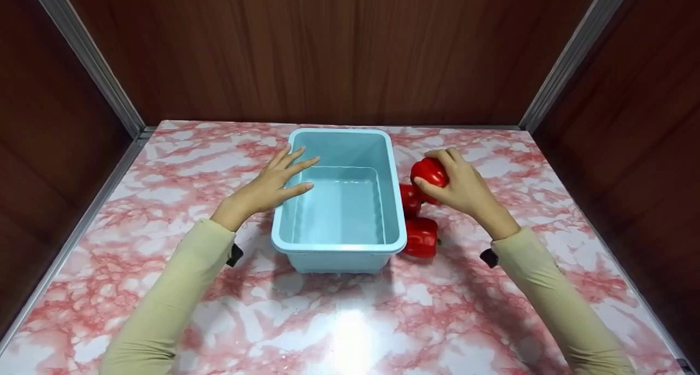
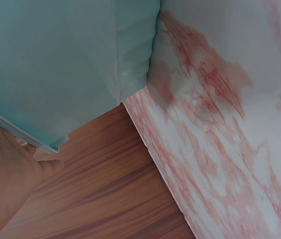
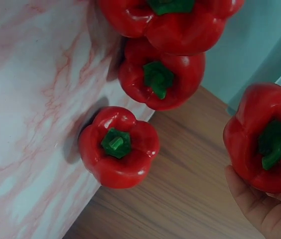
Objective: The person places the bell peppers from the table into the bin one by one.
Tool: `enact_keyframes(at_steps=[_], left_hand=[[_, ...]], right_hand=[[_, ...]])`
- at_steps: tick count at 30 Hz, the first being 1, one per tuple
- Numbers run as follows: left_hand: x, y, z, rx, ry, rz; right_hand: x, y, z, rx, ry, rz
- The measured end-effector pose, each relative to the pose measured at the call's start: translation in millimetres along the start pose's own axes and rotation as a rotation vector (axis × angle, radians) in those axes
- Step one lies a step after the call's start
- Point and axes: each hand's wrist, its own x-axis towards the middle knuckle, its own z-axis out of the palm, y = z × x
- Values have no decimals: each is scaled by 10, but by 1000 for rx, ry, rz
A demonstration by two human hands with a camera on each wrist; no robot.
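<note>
One held pepper [image 3: 264,137], stem toward the wrist camera.

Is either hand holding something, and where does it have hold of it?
The right hand grips a red bell pepper round its body, lifted off the table. The left hand holds nothing, fingers straight over the blue tub's rim.

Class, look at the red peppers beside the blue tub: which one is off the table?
The red pepper gripped in the right hand. The others rest on the marble table beside the tub.
</note>
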Motion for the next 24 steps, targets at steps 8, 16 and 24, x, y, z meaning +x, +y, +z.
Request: enact_keyframes(at_steps=[8,16,24], left_hand=[[4,-1,-1,-5,0,-5],[-3,-5,4,-11,6,5],[-3,-12,7,-9,7,9]], right_hand=[[22,-23,-6,22,-18,18],[27,-42,-17,32,-4,-8],[38,-56,-32,29,14,-15]])
